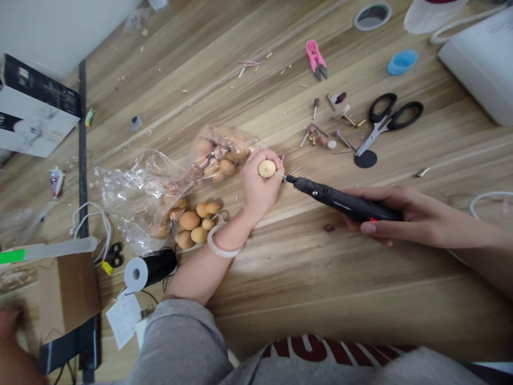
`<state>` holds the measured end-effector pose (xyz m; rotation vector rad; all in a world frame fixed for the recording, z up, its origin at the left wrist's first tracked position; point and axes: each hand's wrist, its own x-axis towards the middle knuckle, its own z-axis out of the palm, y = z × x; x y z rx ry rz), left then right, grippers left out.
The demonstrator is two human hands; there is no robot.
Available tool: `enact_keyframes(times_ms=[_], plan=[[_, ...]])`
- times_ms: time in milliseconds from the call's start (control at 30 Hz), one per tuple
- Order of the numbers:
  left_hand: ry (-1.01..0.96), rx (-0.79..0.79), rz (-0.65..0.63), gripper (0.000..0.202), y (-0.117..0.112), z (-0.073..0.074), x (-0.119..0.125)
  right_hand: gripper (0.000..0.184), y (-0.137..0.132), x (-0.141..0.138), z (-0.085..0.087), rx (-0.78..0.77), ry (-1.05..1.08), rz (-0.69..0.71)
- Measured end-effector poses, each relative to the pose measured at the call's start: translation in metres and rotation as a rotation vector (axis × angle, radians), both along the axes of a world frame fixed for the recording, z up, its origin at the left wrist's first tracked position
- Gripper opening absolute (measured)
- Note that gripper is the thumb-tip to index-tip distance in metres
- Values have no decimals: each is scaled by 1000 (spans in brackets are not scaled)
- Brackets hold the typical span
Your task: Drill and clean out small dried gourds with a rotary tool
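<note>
My left hand [258,187] was closed around a small round nut [266,168], pinching it just above the wooden table [320,278] near the middle of the tabletop. My right hand [401,214] was wrapped around the black rotary tool [344,202], which lay low and almost flat with its thin bit reaching the nut. I think the tip touched it, though it was too fine to be sure.

Plain wood ran from under both forearms back to my chest. On the left, the crumpled plastic bag [152,182] and loose nuts [196,222] crowded close to my wrist. Beyond the tool lay scattered grinding bits [324,133], near its nose, and the scissors [390,120] lay further off.

The nut showed a pale, cream-coloured round face with a tan rim.
</note>
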<state>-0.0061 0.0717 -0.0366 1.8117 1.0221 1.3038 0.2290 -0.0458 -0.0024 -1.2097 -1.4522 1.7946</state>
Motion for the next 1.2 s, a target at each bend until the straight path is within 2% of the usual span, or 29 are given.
enact_keyframes(times_ms=[567,1200], plan=[[1,13,1,20,0,-1,0,59,0,-1,1,3,-4,-5],[10,12,5,20,1,-4,-1,47,0,-1,1,6,-9,8]])
